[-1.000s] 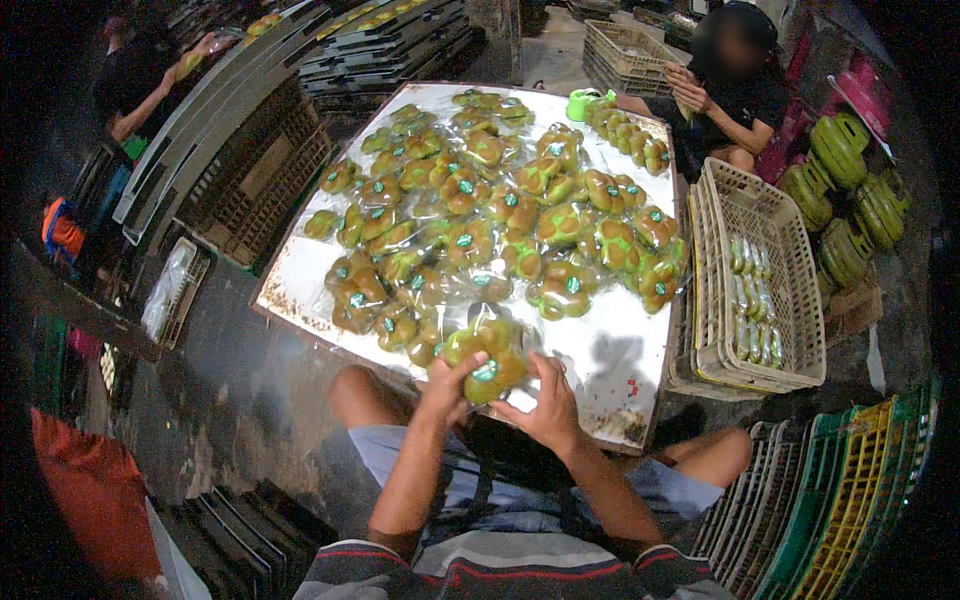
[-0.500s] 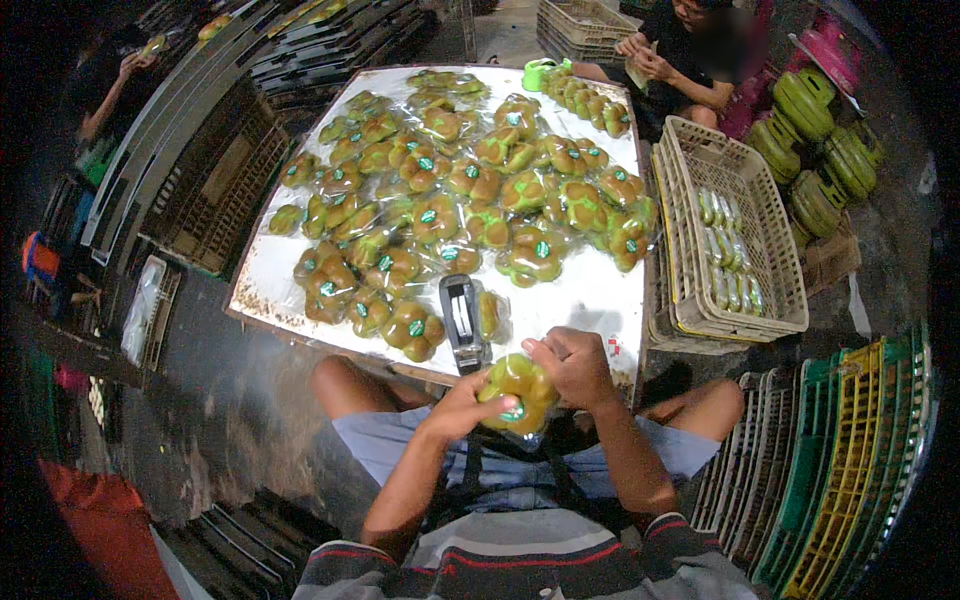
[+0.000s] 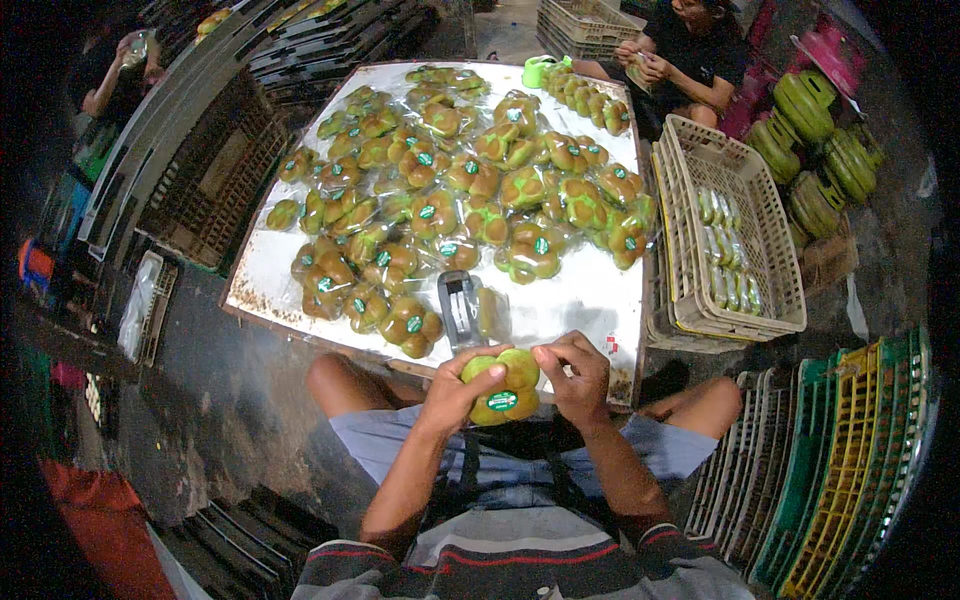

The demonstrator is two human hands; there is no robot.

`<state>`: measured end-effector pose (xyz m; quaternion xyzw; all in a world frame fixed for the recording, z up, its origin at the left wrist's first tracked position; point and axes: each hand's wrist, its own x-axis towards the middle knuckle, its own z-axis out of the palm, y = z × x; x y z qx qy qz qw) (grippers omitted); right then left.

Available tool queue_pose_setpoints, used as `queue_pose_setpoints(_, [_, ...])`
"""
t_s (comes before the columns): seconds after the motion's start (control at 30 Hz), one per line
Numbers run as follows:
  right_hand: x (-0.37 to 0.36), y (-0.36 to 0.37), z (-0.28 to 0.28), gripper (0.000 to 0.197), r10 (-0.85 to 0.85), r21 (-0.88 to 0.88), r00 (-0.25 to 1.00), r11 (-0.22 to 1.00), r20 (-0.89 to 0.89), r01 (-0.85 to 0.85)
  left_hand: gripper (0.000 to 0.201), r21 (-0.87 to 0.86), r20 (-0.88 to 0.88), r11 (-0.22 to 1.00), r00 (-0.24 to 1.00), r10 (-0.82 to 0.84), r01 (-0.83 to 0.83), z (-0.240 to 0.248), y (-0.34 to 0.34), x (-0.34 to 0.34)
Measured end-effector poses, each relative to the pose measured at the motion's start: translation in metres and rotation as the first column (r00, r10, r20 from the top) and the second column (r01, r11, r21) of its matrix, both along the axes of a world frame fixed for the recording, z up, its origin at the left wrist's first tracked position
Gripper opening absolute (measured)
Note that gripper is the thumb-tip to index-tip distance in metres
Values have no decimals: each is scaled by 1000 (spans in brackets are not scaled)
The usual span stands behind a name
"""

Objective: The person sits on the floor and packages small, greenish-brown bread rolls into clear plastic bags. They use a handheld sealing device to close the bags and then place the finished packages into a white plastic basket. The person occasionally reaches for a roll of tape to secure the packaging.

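My left hand (image 3: 452,392) is wrapped round a bread bun (image 3: 505,385) in a clear plastic bag, above my lap at the table's near edge. The bun is brown and green, made of joined round lobes, with a green sticker facing up. At its right side my right hand (image 3: 577,375) is closed, thumb and fingertips pinched at the bag's edge; the pinched plastic barely shows. Just beyond my hands, a black stapler-shaped tool (image 3: 459,312) lies on the white table (image 3: 575,300). A small wrapped piece (image 3: 490,312) lies beside it.
Many bagged buns (image 3: 435,215) cover the table's middle and far side. A beige crate (image 3: 735,230) with wrapped items stands at its right. Stacked crates (image 3: 830,460) are nearer right, green gas cylinders (image 3: 805,105) behind. A co-worker (image 3: 695,70) sits at the far right; another person (image 3: 115,75) far left.
The bagged bun has tipped and shifted slightly left, so its sticker shows fully. My right hand has dropped slightly and stays pinched at the bag's edge.
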<state>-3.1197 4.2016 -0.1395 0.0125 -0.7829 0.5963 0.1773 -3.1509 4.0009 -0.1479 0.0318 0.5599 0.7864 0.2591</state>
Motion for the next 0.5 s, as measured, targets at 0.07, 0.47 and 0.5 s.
queue_pose_setpoints(0.07, [5, 1, -12, 19, -87, -108, 994, 990, 66, 94, 39, 141, 81, 990, 997, 2, -13, 0, 4, -2])
queue_pose_setpoints(0.47, [9, -9, 4, 37, 368, -354, 853, 905, 369, -237, 35, -255, -671, 900, 735, 99, -354, 40, 21, -4])
queue_pose_setpoints(0.5, [9, -12, 22, 25, 275, -348, 812, 933, 515, -95, 34, -334, -786, 739, 605, 125, -586, 32, 26, -4])
